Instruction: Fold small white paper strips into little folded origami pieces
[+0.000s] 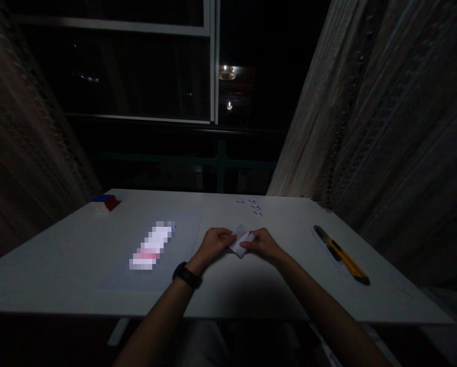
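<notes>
White folded paper (239,248) sat pinched in the left hand (215,243) and right hand (265,243) over the table (247,293), fingers (248,245) closed on it, partly hiding its sides; dimness blurred its creases.

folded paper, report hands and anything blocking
Left hand and right hand both pinching folded paper. Paper partly hidden by the grip. Yellow cutter off to the right, clear of both hands.
</notes>
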`<state>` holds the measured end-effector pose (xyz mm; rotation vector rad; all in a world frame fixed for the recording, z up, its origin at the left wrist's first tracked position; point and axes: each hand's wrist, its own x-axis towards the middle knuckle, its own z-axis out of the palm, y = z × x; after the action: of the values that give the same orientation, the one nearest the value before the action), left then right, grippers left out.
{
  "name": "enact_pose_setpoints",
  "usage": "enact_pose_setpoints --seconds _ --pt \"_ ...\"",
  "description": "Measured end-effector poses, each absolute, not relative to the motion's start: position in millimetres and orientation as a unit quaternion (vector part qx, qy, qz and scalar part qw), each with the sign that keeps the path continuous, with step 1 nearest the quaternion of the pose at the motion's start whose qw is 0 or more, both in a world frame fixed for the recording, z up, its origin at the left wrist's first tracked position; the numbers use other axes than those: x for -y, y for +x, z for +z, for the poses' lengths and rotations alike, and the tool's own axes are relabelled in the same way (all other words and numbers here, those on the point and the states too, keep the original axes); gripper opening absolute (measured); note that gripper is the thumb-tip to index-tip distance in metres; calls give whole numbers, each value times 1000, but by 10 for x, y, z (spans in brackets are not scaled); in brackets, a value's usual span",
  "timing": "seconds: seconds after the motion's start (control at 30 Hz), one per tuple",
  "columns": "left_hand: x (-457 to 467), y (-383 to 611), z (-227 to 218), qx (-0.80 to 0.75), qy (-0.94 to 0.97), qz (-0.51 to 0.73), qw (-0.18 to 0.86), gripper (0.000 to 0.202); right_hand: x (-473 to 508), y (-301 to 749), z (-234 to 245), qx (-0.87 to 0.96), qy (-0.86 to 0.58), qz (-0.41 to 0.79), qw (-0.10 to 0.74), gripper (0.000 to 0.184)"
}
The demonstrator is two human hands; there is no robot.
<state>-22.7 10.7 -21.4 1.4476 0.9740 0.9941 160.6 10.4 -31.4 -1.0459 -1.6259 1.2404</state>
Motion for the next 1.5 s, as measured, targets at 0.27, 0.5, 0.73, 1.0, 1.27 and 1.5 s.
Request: enact_pose_setpoints --seconds 0.27,0.5,0.73,1.0,1.27,1.5 --pt "-99 -217 -238 -412 682 405 449 21 -87 1530 -345 645 -401 476 442 40" --pt "-91 -217 -237 -386 619 391 561 17 -31 1454 -300 645 -401 434 485 40" --pt "-105 -237 -224 -406 630 417 515 21 100 1402 -189 742 -455 267 414 37" --pt "-66 -265 -157 -388 609 442 533 34 111 1418 -205 776 -459 209 378 43" --pt "-141 -237 -212 -449 627 444 456 35 87 1393 -213 749 -439 268 418 42" --pt "-216 -264 -259 -455 582 501 451 36 -31 1447 -248 615 -396 495 469 42"
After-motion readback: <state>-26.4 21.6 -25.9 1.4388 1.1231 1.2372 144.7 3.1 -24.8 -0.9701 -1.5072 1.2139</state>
